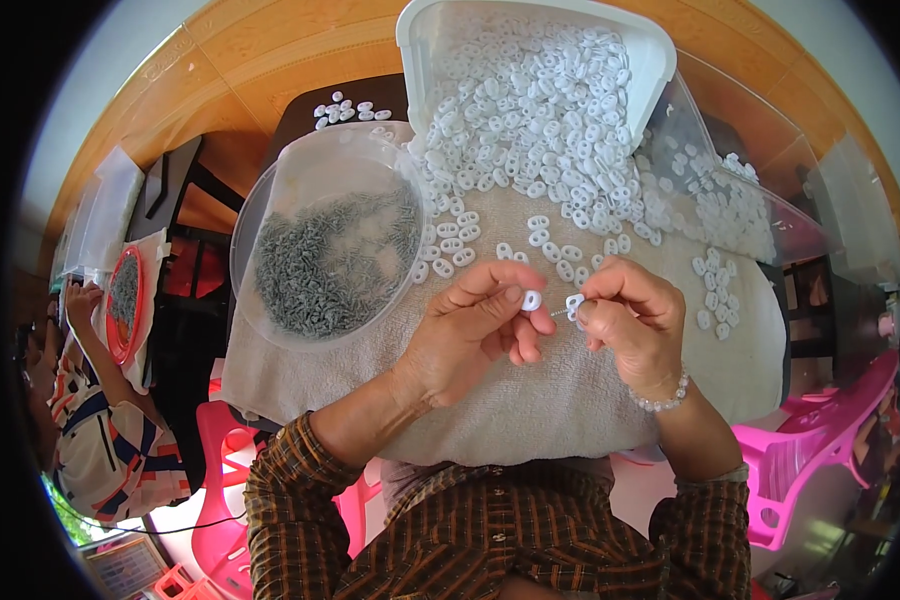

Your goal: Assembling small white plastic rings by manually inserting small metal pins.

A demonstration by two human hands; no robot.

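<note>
Over the towel-covered table, my left hand (460, 335) pinches a small white oval plastic piece with holes (531, 300) between thumb and forefinger. Close to its right, my right hand (632, 318) grips a second white two-holed piece (573, 304) by the fingertips. A thin grey screw (558, 314) sticks out leftward from that second piece, toward my left fingers. The two white pieces are apart. Left of my hands stands a round clear tub (255, 318) with a heap of small grey screws (320, 270). More loose white pieces (565, 270) lie just beyond my fingers.
A white bin (407, 60) lies tipped toward me, spilling many white pieces onto the beige towel (310, 385). Clear plastic boxes (760, 205) stand at the right. Pink chairs (820, 430) flank the table. At far left another person (120, 440) sits by a red tray (117, 340).
</note>
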